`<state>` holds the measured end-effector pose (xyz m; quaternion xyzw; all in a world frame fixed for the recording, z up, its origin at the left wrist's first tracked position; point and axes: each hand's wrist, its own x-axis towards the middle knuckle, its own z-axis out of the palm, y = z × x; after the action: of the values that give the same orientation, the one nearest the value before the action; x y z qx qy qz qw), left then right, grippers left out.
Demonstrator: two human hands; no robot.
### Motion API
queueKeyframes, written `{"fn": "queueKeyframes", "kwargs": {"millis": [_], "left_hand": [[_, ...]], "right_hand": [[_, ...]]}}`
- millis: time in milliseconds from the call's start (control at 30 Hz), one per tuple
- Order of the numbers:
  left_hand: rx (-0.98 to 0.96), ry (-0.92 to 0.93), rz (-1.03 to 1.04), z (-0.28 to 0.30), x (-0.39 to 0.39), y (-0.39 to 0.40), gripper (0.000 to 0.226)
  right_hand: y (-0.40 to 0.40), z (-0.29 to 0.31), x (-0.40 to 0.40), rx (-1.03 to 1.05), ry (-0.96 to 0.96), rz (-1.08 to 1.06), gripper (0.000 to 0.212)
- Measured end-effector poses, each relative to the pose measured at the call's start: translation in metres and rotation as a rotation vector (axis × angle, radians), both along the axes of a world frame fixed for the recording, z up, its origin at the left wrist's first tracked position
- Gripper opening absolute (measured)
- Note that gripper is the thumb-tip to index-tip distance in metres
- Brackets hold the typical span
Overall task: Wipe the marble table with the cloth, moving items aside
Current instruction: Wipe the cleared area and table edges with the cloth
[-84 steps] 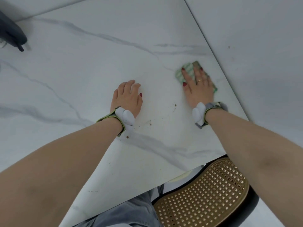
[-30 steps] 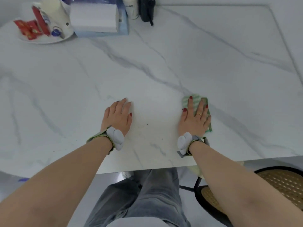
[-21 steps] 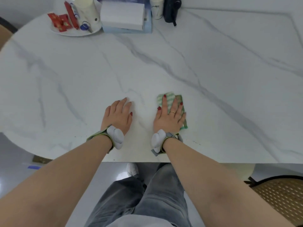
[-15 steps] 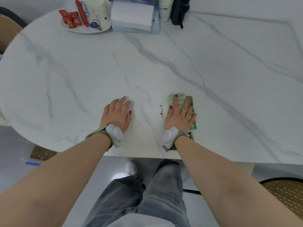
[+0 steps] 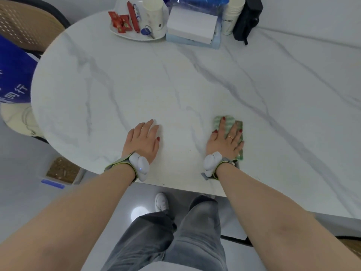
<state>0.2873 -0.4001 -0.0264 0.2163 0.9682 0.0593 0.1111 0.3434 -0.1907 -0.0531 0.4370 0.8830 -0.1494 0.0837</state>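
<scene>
Bright, even light — soft shadows, edges warped, slight blur.

White characters stand on the blue bag [image 5: 13, 75] at the left edge: "同行", as far as they can be made out. The print on the paper cups [image 5: 230, 20] is too small to read.

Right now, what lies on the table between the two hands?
In the head view, only bare marble with a few tiny dark crumbs lies between the left hand and the right hand, which presses the cloth.

Right hand [image 5: 225, 140] flat on cloth [image 5: 227, 122], right of left hand [image 5: 142, 139].
</scene>
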Motion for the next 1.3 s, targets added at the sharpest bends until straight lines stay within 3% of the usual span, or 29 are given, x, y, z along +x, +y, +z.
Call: {"fn": "queueKeyframes", "kwargs": {"millis": [200,333,600,700,767,900,1033,1167,1300], "left_hand": [[0.011,-0.008,0.001,0.003,-0.009,-0.012,0.069],[0.015,-0.029,-0.007,0.003,-0.011,-0.018,0.068],[0.037,-0.025,-0.030,0.001,-0.015,-0.019,0.054],[0.036,-0.023,-0.024,0.001,-0.015,-0.020,0.051],[0.028,-0.016,-0.002,0.001,-0.016,-0.022,0.049],[0.017,-0.026,0.093,0.001,-0.015,-0.034,0.050],[0.052,-0.035,0.214,0.008,-0.014,-0.042,0.067],[0.025,-0.007,0.279,0.015,-0.018,-0.047,0.072],[-0.009,-0.020,0.314,0.017,-0.021,-0.040,0.059]], "right_hand": [[-0.073,0.002,-0.028,-0.053,0.058,0.298,0.053],[-0.083,0.001,-0.030,-0.092,0.052,0.361,0.052],[-0.022,0.003,0.009,-0.068,0.044,-0.035,0.053],[-0.032,-0.003,0.012,-0.128,0.080,-0.120,0.056],[-0.060,-0.010,0.008,-0.001,0.170,-0.176,0.055],[-0.120,-0.026,-0.015,0.109,0.256,-0.117,0.048],[-0.157,-0.026,-0.045,0.064,0.331,-0.048,0.048],[-0.159,-0.028,-0.049,0.074,0.342,-0.017,0.053],[-0.124,-0.039,-0.038,0.104,0.329,-0.054,0.047]]}}
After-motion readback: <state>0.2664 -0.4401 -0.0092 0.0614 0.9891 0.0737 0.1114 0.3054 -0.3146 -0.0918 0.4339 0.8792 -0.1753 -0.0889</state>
